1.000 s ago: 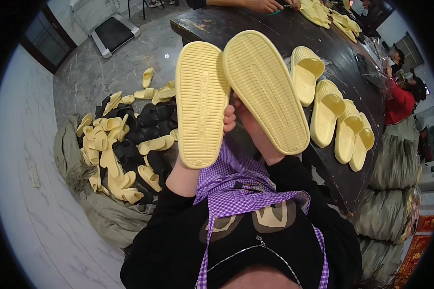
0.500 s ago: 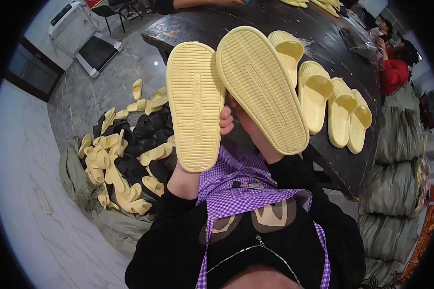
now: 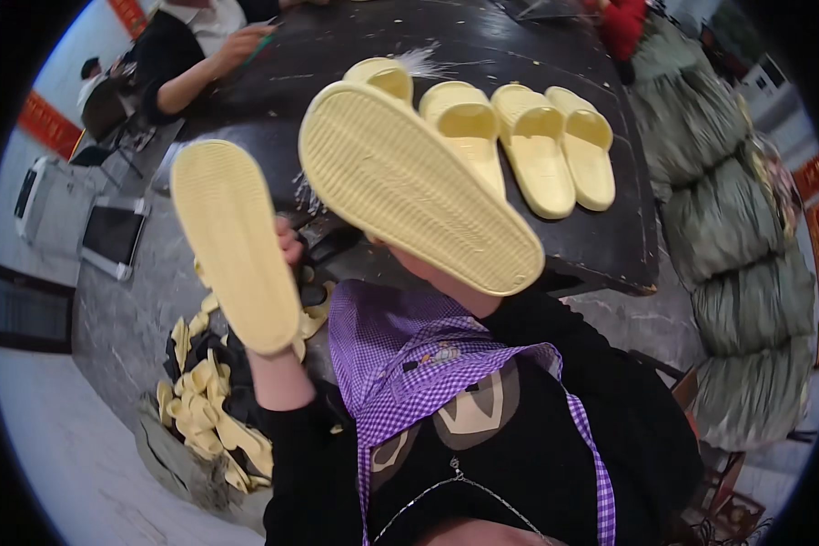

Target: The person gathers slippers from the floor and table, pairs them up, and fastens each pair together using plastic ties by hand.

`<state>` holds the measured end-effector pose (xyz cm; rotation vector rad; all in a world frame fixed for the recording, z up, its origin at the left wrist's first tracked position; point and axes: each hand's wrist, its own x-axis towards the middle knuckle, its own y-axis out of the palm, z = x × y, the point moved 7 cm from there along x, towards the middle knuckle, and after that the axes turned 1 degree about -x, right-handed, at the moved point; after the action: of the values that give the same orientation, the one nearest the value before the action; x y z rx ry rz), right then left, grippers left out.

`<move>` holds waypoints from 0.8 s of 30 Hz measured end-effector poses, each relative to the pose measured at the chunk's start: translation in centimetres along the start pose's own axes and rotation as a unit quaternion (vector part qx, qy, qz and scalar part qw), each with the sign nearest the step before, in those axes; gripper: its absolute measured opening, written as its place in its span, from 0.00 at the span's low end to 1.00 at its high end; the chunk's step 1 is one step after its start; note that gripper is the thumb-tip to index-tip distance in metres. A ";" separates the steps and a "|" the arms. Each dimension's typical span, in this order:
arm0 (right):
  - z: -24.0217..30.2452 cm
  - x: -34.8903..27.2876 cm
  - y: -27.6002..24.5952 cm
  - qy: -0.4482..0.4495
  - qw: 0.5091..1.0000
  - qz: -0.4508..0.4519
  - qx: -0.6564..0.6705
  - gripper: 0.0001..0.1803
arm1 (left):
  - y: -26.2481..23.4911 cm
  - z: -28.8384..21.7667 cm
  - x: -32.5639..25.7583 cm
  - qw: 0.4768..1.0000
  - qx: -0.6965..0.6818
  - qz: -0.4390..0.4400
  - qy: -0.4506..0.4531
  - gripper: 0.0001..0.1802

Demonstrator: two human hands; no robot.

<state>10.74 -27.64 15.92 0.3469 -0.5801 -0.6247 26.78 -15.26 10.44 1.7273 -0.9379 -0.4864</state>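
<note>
My left hand (image 3: 288,241) grips a pale yellow slide slipper (image 3: 237,246), its ribbed sole facing me and its fingers curled at the right edge. Another yellow slipper (image 3: 419,187) is raised in my right hand (image 3: 412,262), tilted with the heel toward the lower right. That sole hides most of my right hand. The two slippers are apart, in front of the dark table (image 3: 601,241). Beyond the right one, several yellow slippers stand in a row on the tabletop, among them one slipper (image 3: 541,164) with its open foot end toward me.
A heap of yellow and black slippers (image 3: 196,414) lies on the floor at the left, on grey-green cloth. Grey-green sacks (image 3: 742,300) are stacked at the right. Across the table, a person's hand (image 3: 241,45) holds a thin green thing. A red sleeve (image 3: 621,27) shows at the far right.
The two slippers have moved apart. The left one has shifted left and down, and the right one has tilted further over and moved left. The view has turned to the right.
</note>
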 end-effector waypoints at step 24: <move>13.9 -3.6 -26.2 -0.176 0.955 -0.222 0.093 0.20 | 6.6 -8.9 12.6 0.224 0.910 -0.103 0.333 0.18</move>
<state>-11.69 -47.16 13.18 0.5581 -0.9172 -1.0816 38.44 -20.56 21.25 3.3608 -0.0985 2.2242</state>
